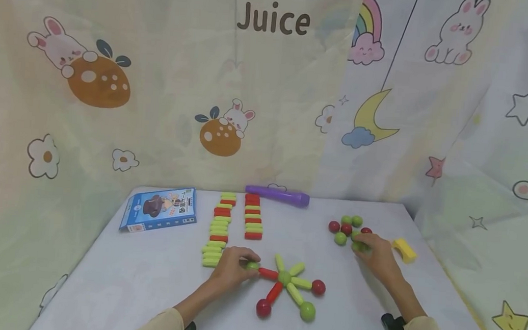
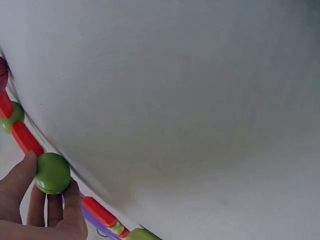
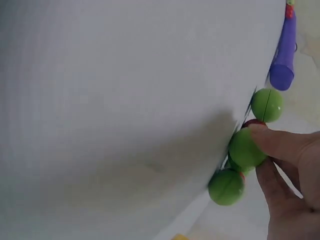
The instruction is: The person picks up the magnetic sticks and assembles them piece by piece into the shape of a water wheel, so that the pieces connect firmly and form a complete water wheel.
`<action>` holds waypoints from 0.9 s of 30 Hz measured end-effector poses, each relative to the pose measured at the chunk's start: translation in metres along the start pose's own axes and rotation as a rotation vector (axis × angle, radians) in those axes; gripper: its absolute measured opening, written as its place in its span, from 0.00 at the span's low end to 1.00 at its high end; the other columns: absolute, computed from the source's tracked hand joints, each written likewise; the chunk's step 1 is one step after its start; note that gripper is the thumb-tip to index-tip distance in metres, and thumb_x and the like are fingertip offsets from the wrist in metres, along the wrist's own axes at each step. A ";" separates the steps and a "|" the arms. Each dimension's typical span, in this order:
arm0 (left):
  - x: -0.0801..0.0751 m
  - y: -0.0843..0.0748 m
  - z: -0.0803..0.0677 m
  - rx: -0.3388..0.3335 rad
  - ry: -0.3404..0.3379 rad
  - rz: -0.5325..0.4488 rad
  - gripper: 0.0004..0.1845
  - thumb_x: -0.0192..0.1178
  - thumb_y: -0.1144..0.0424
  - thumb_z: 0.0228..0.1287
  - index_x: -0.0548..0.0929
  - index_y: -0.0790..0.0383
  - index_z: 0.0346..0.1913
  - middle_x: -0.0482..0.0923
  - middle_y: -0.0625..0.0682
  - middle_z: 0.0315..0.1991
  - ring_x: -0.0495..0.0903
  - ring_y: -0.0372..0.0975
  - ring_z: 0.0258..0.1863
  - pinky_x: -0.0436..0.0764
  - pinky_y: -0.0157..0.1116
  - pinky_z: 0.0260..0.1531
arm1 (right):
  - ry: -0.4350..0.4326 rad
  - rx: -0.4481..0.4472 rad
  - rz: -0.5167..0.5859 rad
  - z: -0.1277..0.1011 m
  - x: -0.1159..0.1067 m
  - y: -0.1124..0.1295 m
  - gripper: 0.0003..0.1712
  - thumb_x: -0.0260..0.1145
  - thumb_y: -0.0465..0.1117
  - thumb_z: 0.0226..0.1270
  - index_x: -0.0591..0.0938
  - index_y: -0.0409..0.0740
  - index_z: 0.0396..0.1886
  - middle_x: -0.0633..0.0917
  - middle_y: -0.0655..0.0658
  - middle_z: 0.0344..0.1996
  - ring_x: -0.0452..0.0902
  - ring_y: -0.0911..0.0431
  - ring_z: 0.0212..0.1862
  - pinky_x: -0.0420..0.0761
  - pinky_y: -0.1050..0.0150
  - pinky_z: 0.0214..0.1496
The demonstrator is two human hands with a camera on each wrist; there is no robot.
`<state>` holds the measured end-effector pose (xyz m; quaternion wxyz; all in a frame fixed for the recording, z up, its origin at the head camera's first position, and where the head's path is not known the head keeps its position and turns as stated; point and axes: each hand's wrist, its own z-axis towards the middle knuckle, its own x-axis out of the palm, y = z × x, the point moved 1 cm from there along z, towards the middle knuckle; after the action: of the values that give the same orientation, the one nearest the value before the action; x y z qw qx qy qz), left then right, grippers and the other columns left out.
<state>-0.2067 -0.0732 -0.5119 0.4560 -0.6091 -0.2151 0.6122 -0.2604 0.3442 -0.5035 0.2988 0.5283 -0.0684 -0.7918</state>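
Observation:
A star of red and green rods joined by balls (image 1: 289,284) lies on the white table (image 1: 145,279). My left hand (image 1: 234,267) pinches a green ball (image 1: 252,265) (image 2: 52,173) at the outer end of the star's red rod (image 1: 267,273) (image 2: 26,139). My right hand (image 1: 373,252) grips a green ball (image 3: 246,148) in a cluster of loose red and green balls (image 1: 346,228) at the right. Other green balls (image 3: 266,104) lie beside it.
Two rows of green and red rods (image 1: 234,219) lie behind the star. A purple tube (image 1: 277,195) (image 3: 283,60) lies at the table's back edge, a blue box (image 1: 160,209) at the left, a yellow piece (image 1: 404,249) at the right.

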 end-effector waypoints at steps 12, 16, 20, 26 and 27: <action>-0.001 0.006 0.006 -0.012 0.018 0.016 0.14 0.78 0.64 0.66 0.93 0.59 0.53 0.91 0.45 0.47 0.85 0.41 0.51 0.87 0.34 0.50 | 0.226 -0.073 0.160 0.010 0.000 0.028 0.21 0.83 0.23 0.51 0.91 0.34 0.46 0.93 0.40 0.43 0.90 0.46 0.45 0.90 0.49 0.51; 0.003 0.005 0.009 -0.016 0.009 0.018 0.14 0.78 0.64 0.65 0.93 0.59 0.53 0.91 0.45 0.46 0.85 0.42 0.51 0.87 0.36 0.51 | 0.344 -0.143 0.490 0.009 0.016 0.050 0.19 0.80 0.28 0.60 0.90 0.31 0.51 0.92 0.37 0.47 0.90 0.50 0.50 0.89 0.53 0.54; 0.004 0.004 0.011 -0.020 0.012 -0.002 0.14 0.78 0.65 0.65 0.92 0.60 0.52 0.91 0.46 0.47 0.84 0.42 0.52 0.87 0.39 0.53 | 0.422 -0.140 0.635 0.009 0.033 0.061 0.19 0.79 0.29 0.63 0.88 0.28 0.54 0.91 0.33 0.50 0.89 0.52 0.54 0.87 0.51 0.58; 0.005 0.004 0.014 -0.017 0.027 -0.013 0.14 0.78 0.65 0.65 0.92 0.61 0.52 0.91 0.47 0.47 0.84 0.42 0.51 0.88 0.41 0.53 | 0.445 -0.112 0.667 0.005 0.041 0.057 0.20 0.76 0.27 0.65 0.87 0.26 0.55 0.90 0.30 0.52 0.88 0.52 0.58 0.86 0.54 0.61; 0.004 0.004 0.015 -0.017 0.028 -0.014 0.14 0.78 0.65 0.65 0.92 0.61 0.52 0.91 0.47 0.48 0.84 0.42 0.51 0.88 0.42 0.53 | 0.447 -0.119 0.666 0.005 0.042 0.057 0.20 0.76 0.27 0.65 0.86 0.25 0.56 0.89 0.30 0.53 0.88 0.51 0.59 0.85 0.55 0.62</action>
<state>-0.2211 -0.0672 -0.5148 0.4581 -0.6197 -0.2182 0.5987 -0.2533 0.2741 -0.5104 0.5766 0.6181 -0.1234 -0.5199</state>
